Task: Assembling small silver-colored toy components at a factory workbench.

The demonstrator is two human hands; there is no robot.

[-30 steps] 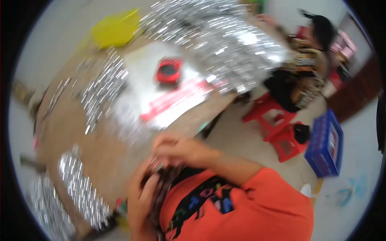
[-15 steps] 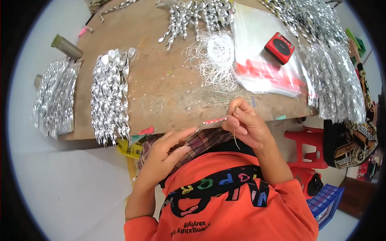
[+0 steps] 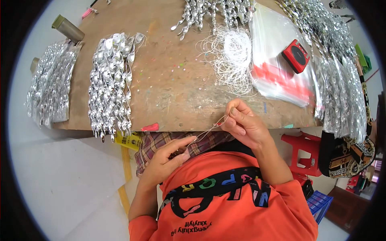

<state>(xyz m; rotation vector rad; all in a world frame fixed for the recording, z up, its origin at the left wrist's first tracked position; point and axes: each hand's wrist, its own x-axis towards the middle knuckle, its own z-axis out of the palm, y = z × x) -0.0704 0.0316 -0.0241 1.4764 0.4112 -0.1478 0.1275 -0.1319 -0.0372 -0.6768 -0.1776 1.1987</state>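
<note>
A thin pale string (image 3: 210, 130) stretches slantwise between my two hands, over my lap and just in front of the table's near edge. My right hand (image 3: 250, 127) is higher, over the edge, and pinches the string between thumb and index finger. Lower and to the left, my left hand (image 3: 165, 158) is curled with the string's other part at its fingertips. A loose tangle of white string (image 3: 236, 50) lies on the table beyond my right hand. To the left, a bundle of twisted silver spiral strips (image 3: 110, 82) overhangs the near edge.
More silver strips lie at the far left (image 3: 52, 84), the back (image 3: 215, 10) and the right (image 3: 339, 94). Clear plastic bags (image 3: 273, 44) with a red band carry a red speaker-like box (image 3: 296, 56). A metal tube (image 3: 69, 29) and a red stool (image 3: 299, 152) stand nearby.
My view has shifted slightly, so the table's things sit differently in it. The string's hanging end below my right hand no longer shows. Both hands keep their hold.
</note>
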